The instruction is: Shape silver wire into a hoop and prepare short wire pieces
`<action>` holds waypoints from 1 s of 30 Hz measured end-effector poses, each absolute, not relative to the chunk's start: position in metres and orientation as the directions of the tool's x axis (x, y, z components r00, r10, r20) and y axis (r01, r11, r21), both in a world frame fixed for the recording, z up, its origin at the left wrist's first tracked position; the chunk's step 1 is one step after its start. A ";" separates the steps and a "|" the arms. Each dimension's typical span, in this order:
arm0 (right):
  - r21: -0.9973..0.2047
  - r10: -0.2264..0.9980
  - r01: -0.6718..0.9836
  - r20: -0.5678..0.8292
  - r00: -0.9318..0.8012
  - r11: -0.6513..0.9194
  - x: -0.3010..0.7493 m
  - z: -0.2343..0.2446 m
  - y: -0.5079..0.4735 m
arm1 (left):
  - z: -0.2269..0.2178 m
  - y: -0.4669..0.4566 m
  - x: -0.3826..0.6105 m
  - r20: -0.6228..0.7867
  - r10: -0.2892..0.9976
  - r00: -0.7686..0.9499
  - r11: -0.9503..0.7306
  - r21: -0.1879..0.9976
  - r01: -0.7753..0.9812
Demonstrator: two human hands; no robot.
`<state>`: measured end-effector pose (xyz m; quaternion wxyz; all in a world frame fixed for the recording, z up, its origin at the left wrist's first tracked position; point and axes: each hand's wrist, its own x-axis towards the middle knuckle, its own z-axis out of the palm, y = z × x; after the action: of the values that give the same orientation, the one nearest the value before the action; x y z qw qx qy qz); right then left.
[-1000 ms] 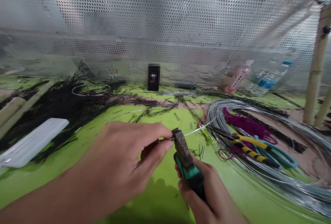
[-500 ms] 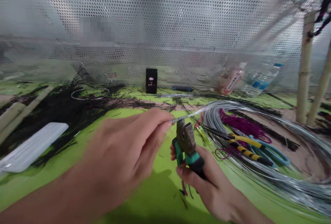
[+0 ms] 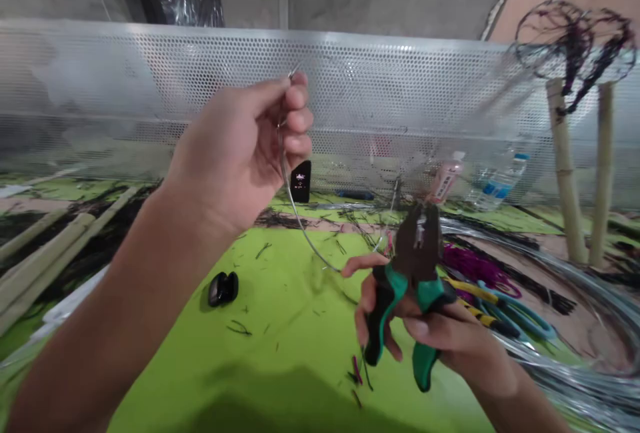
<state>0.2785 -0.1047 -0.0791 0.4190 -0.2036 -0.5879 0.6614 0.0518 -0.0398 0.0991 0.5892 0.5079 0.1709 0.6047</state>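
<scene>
Raised in front of the perforated metal panel, my left hand (image 3: 240, 140) pinches a thin silvery wire (image 3: 301, 223) near its upper end. From there the wire curves down and right towards my right hand (image 3: 440, 333), whose outstretched index finger lies by it. That hand is closed around combination pliers (image 3: 417, 266) with black and green handles. Their dark jaws point up, and the handles are spread apart. Whether anything sits between the jaws I cannot make out.
A large wire coil (image 3: 595, 340) lies at the right, around purple cord (image 3: 475, 266) and yellow-black pliers (image 3: 475, 290). Two bottles (image 3: 447, 178) lean at the back. A black earbud case (image 3: 223, 288) sits on the green surface (image 3: 280, 333). Bamboo sticks (image 3: 55, 253) lie left.
My left hand has risen with the wire, which now hangs in a curve. My right hand has shifted right with the pliers, their handles spread wider. The view has tilted up.
</scene>
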 end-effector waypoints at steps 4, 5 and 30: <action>-0.901 0.877 -0.423 0.279 -0.391 0.098 0.283 -0.083 -0.092 | 0.101 -0.039 0.056 0.384 0.885 0.263 -0.173 0.796 -0.579; -0.889 0.876 -0.448 0.284 -0.390 0.089 0.282 -0.083 -0.087 | 0.098 -0.039 0.058 0.374 0.889 0.263 -0.162 0.794 -0.585; -0.894 0.785 -0.170 0.446 -0.431 0.414 0.312 -0.066 -0.011 | 0.025 -0.041 -0.011 0.760 0.636 0.135 -0.688 0.479 0.544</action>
<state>0.3115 -0.0105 -0.0657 0.4844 -0.2236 -0.6875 0.4927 -0.0107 -0.0414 0.0250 0.0434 0.7521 0.3924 0.5277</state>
